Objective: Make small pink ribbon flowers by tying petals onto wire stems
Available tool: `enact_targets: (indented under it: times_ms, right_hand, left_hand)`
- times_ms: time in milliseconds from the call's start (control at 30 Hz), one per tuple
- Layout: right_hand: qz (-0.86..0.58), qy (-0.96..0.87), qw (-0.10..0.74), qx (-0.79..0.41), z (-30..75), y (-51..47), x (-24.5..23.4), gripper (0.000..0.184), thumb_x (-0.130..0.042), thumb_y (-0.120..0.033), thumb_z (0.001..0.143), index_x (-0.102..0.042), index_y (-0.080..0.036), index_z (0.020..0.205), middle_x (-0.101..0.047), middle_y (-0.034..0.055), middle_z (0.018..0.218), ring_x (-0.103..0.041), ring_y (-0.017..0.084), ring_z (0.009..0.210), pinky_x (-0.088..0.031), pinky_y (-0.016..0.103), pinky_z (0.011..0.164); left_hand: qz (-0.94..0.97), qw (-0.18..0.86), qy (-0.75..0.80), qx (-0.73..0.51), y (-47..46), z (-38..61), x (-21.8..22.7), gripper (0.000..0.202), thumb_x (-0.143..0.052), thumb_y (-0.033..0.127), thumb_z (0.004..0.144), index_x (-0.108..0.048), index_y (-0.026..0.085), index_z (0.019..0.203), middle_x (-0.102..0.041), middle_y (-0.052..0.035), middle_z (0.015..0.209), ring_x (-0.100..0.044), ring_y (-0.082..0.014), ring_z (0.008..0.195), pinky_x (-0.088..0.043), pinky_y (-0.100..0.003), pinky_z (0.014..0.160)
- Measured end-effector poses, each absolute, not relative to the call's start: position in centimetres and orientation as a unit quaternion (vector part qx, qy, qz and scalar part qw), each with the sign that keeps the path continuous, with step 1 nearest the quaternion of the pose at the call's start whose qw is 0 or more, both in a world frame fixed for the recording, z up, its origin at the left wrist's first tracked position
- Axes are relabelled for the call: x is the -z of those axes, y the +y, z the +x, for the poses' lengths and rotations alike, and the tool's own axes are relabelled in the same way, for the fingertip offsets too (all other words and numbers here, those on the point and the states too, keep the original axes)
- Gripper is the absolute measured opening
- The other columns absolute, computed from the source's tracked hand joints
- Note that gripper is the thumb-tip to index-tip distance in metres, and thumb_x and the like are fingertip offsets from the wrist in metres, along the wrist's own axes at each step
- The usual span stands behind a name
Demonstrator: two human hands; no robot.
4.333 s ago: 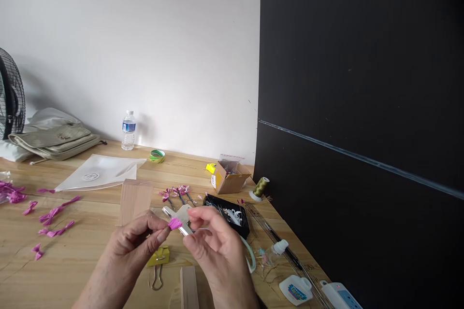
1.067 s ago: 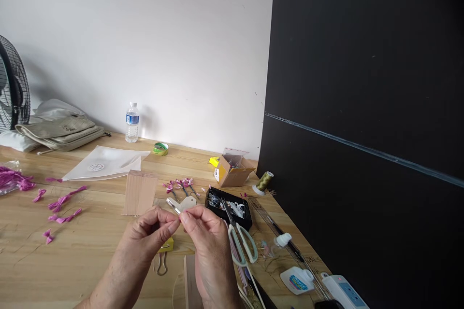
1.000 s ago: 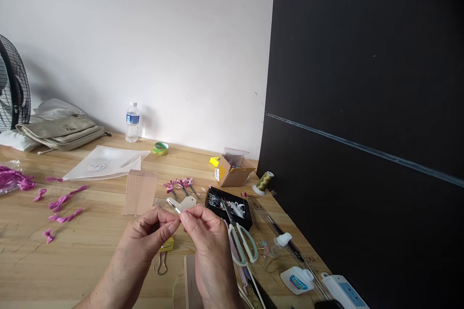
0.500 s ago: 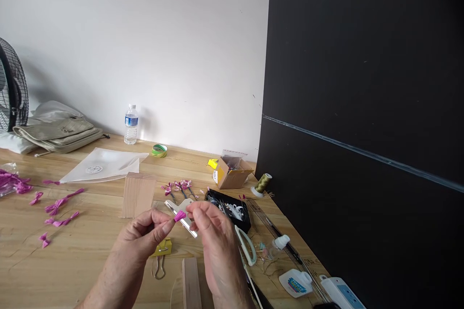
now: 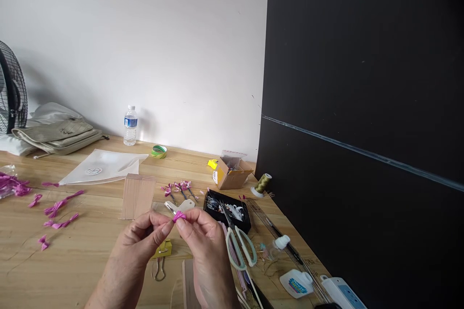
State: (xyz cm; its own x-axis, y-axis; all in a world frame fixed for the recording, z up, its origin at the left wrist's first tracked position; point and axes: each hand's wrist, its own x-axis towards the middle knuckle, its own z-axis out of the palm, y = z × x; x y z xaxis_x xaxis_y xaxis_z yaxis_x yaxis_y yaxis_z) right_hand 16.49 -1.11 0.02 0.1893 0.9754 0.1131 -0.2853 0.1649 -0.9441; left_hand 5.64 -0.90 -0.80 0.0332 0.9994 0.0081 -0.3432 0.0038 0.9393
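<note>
A small magenta bunch of ribbon-like strips (image 5: pixel 179 216) is pinched between my two hands above the table. My left hand (image 5: pixel 139 244) grips its lower left end between thumb and forefinger. From the other side, the thumb and fingers of my right hand (image 5: pixel 206 246) close on its right part. Just behind the fingertips lies a silver clip (image 5: pixel 170 208) on a pale board, partly hidden. A yellow binder clip (image 5: pixel 163 249) rests on the table between my wrists. Small pink flowers on dark stems (image 5: pixel 178 187) lie beyond the hands.
Scissors (image 5: pixel 241 246) lean on a black tray (image 5: pixel 212 203) to the right, near a glue bottle (image 5: pixel 296 283) and a thread spool (image 5: pixel 263 183). Magenta bows (image 5: pixel 58 206) lie at left. A wooden block (image 5: pixel 137 196), cardboard box (image 5: pixel 234 173) and water bottle (image 5: pixel 131 125) stand farther back.
My right hand has moved left and its fingers have closed on the magenta bunch, which was held by the left hand alone. More of the scissors now shows.
</note>
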Motion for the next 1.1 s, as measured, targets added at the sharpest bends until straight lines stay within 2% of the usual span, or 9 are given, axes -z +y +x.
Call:
enact_targets:
  times_ms: [133,300,600,767,900,1000,1100]
  right_hand:
    - [-0.402,-0.396,0.654,-0.505,17.0,-1.0,-0.1,0.019,-0.072,-0.034,0.065,-0.064,-0.017,0.065,-0.055,-0.0026,0.058,-0.042,0.01,0.056,-0.036,0.022,0.056]
    - [-0.395,-0.414,0.643,-0.509,17.2,-0.9,-0.1,0.025,-0.073,-0.039,0.062,-0.066,-0.017,0.072,-0.063,0.0009,0.069,-0.051,0.013,0.066,-0.039,0.023,0.061]
    - [-0.43,-0.42,0.637,-0.483,16.9,-0.5,0.5,0.02,-0.073,-0.034,0.06,-0.065,-0.016,0.058,-0.056,-0.0022,0.056,-0.045,0.011,0.056,-0.037,0.024,0.057]
    - [-0.428,-0.401,0.657,-0.473,18.2,-0.1,0.2,0.025,-0.073,-0.041,0.062,-0.065,-0.017,0.063,-0.056,-0.0018,0.059,-0.045,0.011,0.057,-0.037,0.023,0.057]
    - [-0.433,-0.431,0.628,-0.482,18.7,-0.6,0.2,0.032,-0.072,-0.048,0.062,-0.068,-0.018,0.071,-0.061,0.0003,0.066,-0.05,0.013,0.064,-0.039,0.024,0.06]
    - [-0.436,-0.452,0.608,-0.487,18.6,-1.2,0.6,0.026,-0.074,-0.042,0.06,-0.068,-0.018,0.069,-0.062,-0.0003,0.068,-0.052,0.014,0.068,-0.04,0.025,0.065]
    - [-0.452,-0.439,0.609,-0.482,18.2,-1.8,0.6,0.019,-0.074,-0.035,0.059,-0.067,-0.017,0.063,-0.059,-0.0021,0.06,-0.05,0.013,0.061,-0.038,0.025,0.063]
  left_hand:
    - [0.402,0.584,0.403,-0.578,-0.9,5.6,0.7,0.023,-0.076,0.04,0.058,-0.063,0.021,0.054,-0.054,0.0048,0.055,-0.044,-0.0128,0.062,-0.035,-0.02,0.059]
    - [0.414,0.581,0.396,-0.578,-0.7,5.5,0.8,0.023,-0.075,0.04,0.06,-0.063,0.021,0.054,-0.055,0.0039,0.057,-0.046,-0.0139,0.063,-0.037,-0.021,0.061]
    - [0.439,0.582,0.391,-0.562,-0.7,6.0,0.7,0.023,-0.073,0.037,0.061,-0.062,0.02,0.051,-0.051,0.004,0.054,-0.044,-0.0144,0.062,-0.037,-0.023,0.061]
    - [0.44,0.589,0.394,-0.552,-0.8,5.8,1.1,0.023,-0.072,0.036,0.064,-0.06,0.02,0.053,-0.047,0.0044,0.055,-0.039,-0.0134,0.059,-0.034,-0.023,0.058]
    - [0.451,0.601,0.379,-0.541,-1.0,6.0,1.2,0.023,-0.07,0.036,0.068,-0.06,0.02,0.054,-0.048,0.0045,0.055,-0.04,-0.0132,0.061,-0.033,-0.022,0.059]
    - [0.464,0.604,0.366,-0.535,-1.1,6.3,1.3,0.023,-0.069,0.036,0.068,-0.061,0.02,0.054,-0.051,0.004,0.056,-0.042,-0.0132,0.061,-0.033,-0.022,0.059]
    - [0.475,0.598,0.372,-0.527,-1.3,6.5,1.6,0.022,-0.068,0.037,0.069,-0.063,0.02,0.056,-0.055,0.0033,0.058,-0.043,-0.0135,0.061,-0.032,-0.022,0.056]
